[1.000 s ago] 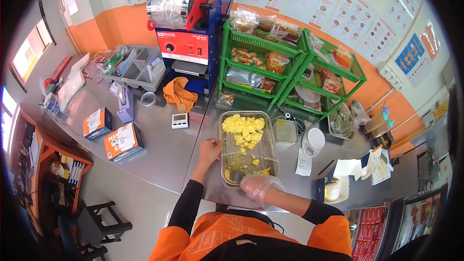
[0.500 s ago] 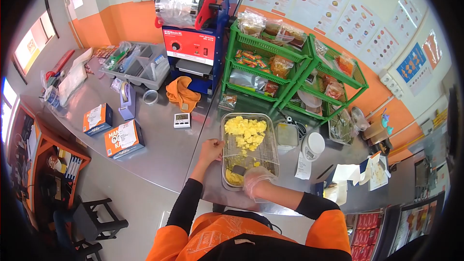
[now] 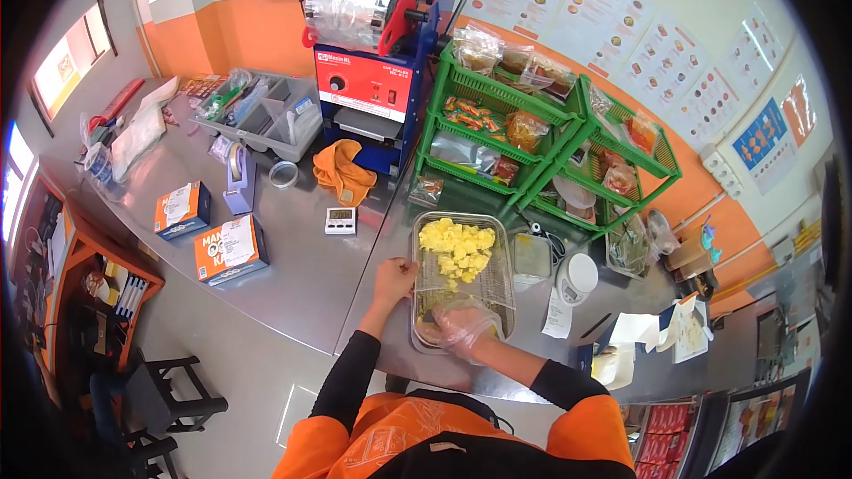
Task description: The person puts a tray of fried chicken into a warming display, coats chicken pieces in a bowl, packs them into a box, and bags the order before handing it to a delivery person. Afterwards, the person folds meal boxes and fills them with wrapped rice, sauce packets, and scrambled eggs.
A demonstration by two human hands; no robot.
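A metal tray (image 3: pixel 506 253) stands on the steel counter before me, with chunks of soft yellow food (image 3: pixel 457 247) heaped in its far half. Across its middle lies a clear, shiny sheet or divider. My left hand (image 3: pixel 395 281) is closed at the tray's left edge, fingers against the rim. My right hand (image 3: pixel 469 324), in a clear plastic glove, is down in the near end of the tray. It is closed around a grey flat-bladed scraper (image 3: pixel 429 330), most of which the hand hides. Little yellow food shows under this hand.
Right of the tray are a metal container (image 3: pixel 532 257), a white scale (image 3: pixel 577 277) and open cartons (image 3: pixel 635 328). Green racks (image 3: pixel 506 124) with bagged goods stand behind. On the left are a timer (image 3: pixel 340 221), orange cloth (image 3: pixel 344 176), cup sealer (image 3: pixel 364 80) and boxes (image 3: pixel 231 250).
My right hand has moved left and slightly up over the near end of the tray, covering the scraper and the yellow food there. My left hand stays at the rim. The view has shifted slightly.
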